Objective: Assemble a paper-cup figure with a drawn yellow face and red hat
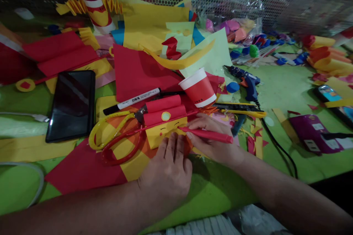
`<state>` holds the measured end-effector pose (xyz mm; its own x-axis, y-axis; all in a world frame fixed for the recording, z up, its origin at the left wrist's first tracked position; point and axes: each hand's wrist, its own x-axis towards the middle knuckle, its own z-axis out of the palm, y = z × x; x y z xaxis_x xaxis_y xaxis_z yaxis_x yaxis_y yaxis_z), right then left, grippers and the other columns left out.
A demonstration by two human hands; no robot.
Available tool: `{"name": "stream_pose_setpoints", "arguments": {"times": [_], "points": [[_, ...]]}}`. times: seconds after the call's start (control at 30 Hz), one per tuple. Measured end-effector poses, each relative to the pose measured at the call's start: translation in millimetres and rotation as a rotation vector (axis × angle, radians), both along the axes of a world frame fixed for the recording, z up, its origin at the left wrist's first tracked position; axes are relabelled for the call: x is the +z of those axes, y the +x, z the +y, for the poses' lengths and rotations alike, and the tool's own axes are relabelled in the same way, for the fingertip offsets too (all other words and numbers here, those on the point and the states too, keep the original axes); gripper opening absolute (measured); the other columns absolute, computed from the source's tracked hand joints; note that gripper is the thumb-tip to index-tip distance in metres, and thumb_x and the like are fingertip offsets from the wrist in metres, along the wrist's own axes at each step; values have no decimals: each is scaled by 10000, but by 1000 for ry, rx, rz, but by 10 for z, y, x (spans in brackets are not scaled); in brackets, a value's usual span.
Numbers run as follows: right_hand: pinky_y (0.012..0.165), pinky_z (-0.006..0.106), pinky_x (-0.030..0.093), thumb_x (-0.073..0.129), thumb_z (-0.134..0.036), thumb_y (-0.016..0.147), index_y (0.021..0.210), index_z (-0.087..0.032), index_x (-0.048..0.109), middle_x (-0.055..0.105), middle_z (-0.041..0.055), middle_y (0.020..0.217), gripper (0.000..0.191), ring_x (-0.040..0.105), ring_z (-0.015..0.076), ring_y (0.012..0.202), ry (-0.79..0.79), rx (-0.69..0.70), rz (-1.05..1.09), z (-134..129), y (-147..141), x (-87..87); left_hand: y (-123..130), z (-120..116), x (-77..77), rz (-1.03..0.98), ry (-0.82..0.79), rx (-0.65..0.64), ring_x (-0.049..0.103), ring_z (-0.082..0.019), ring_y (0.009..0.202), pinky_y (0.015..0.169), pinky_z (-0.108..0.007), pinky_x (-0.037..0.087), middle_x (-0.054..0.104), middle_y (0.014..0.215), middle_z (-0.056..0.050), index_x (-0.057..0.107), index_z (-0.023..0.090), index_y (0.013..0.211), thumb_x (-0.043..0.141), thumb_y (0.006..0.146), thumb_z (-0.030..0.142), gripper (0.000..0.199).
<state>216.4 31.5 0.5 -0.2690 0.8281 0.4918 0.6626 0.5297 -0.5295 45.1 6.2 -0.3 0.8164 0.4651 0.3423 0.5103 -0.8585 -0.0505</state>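
Observation:
A yellow paper face (154,136) with drawn closed eyes and a red cheek lies before me, topped by a folded red paper hat (165,114) with a round pale badge. My left hand (172,165) lies flat with its fingers stretched over the face's lower edge. In my right hand (212,136) is a red marker (211,134), its tip at the face's right cheek. Scissors (118,136) with yellow and red handles rest just left of the face. A black-and-white whiteboard marker (132,101) lies behind the scissors.
A red-and-white paper cup (198,88) leans behind my right hand. A blue glue gun (246,80) and a yellow utility knife (239,109) lie to the right. At left is a black phone (71,104). A finished paper figure (97,13) stands at the back.

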Motion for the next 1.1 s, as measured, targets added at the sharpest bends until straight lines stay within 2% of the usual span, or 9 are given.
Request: {"name": "stream_pose_setpoints", "arguments": {"times": [0.23, 0.47, 0.7, 0.9, 1.1], "points": [[578, 260, 533, 554, -207, 809, 792, -212, 533, 652, 15, 667, 27, 626, 135, 623, -26, -58, -6, -17, -11, 15, 25, -6, -2, 2, -9, 7, 636, -377, 972, 779, -463, 515, 647, 1048, -276, 619, 62, 735, 456, 791, 150, 193], [593, 294, 540, 562, -199, 805, 796, -207, 533, 652, 23, 659, 30, 633, 157, 650, -16, 1, 8, -7, -6, -5, 10, -11, -17, -11, -2, 1, 639, -374, 969, 782, -462, 507, 645, 1046, -282, 624, 53, 761, 435, 788, 135, 208], [578, 276, 530, 550, -214, 812, 793, -216, 533, 649, 6, 653, 26, 621, 138, 625, -25, -46, -15, -16, -9, 10, 12, -14, -16, 12, 5, -2, 638, -372, 973, 783, -464, 502, 646, 1050, -280, 616, 63, 759, 465, 798, 173, 191], [595, 311, 538, 560, -209, 802, 791, -224, 532, 649, 14, 661, 34, 632, 162, 657, -32, 10, 13, -13, 0, 4, 10, -6, -5, 18, -6, -3, 636, -371, 979, 779, -458, 509, 645, 1052, -278, 618, 60, 757, 451, 796, 147, 192], [592, 296, 540, 560, -212, 803, 796, -226, 539, 650, 10, 665, 27, 636, 156, 659, -51, -35, -11, -22, 3, 23, 5, -15, -10, 16, -13, 1, 632, -370, 989, 797, -467, 496, 636, 1065, -287, 619, 56, 776, 449, 809, 150, 197]]}}
